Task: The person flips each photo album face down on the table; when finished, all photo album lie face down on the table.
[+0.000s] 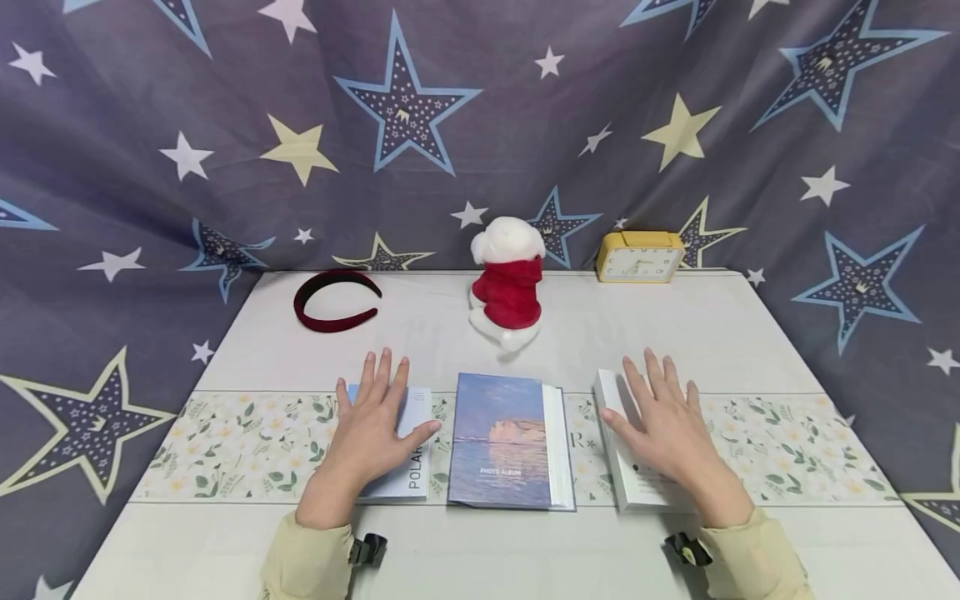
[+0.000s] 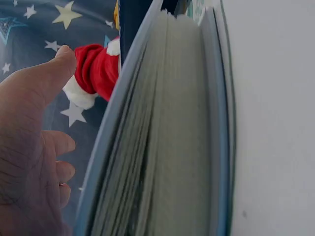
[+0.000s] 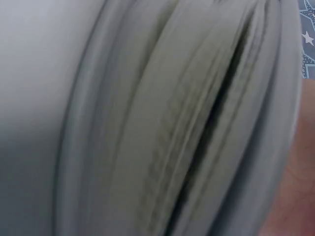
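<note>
My left hand (image 1: 367,442) lies palm down over a light blue album (image 1: 417,408) lettered "POLAR", the rest of the word hidden, its fingers spread and straight. Over a white album (image 1: 617,450) on the right, my right hand (image 1: 671,433) is spread the same way. Between the hands lies a photo album (image 1: 498,442) with a seascape cover, touched by neither. Thick page edges (image 2: 182,98) of the light blue album fill the left wrist view, with the thumb beside its cover. In the right wrist view, blurred white album pages (image 3: 147,123) hide most of the hand.
Behind the albums sits a white plush toy (image 1: 508,292) in red clothing. A dark red headband (image 1: 337,325) lies at the back left, and a yellow alarm clock (image 1: 641,257) stands at the back right. The white tablecloth (image 1: 525,558) has a floral band; a starry curtain (image 1: 480,50) hangs behind.
</note>
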{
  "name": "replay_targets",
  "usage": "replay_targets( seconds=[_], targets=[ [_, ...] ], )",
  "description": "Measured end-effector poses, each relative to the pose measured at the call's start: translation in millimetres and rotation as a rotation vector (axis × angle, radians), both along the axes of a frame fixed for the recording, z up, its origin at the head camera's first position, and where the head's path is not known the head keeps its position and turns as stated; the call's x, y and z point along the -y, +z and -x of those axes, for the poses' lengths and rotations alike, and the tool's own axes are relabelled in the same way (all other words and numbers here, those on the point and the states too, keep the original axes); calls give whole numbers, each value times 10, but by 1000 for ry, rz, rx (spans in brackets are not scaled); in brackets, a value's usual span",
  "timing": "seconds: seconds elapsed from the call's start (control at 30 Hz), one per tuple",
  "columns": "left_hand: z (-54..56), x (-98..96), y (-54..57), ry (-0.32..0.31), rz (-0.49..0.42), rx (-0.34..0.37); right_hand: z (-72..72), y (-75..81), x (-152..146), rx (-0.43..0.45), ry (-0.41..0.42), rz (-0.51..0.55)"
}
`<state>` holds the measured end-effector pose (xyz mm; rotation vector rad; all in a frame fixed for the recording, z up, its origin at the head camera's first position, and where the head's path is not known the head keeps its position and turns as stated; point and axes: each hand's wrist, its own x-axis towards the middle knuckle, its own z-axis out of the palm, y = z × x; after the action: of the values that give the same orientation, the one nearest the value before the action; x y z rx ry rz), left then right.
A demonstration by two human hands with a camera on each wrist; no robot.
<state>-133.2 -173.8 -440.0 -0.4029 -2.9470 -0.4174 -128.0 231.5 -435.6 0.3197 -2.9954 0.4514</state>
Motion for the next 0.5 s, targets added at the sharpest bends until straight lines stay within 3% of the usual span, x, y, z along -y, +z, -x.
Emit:
replay_targets(
  seconds=[0.27, 0.5],
  targets=[
    [40, -141, 38, -46, -2, -43, -61, 37, -80, 9, -17, -5],
    [47, -461, 11, -121, 43, -44, -157, 77, -150, 28, -30, 15]
  ],
)
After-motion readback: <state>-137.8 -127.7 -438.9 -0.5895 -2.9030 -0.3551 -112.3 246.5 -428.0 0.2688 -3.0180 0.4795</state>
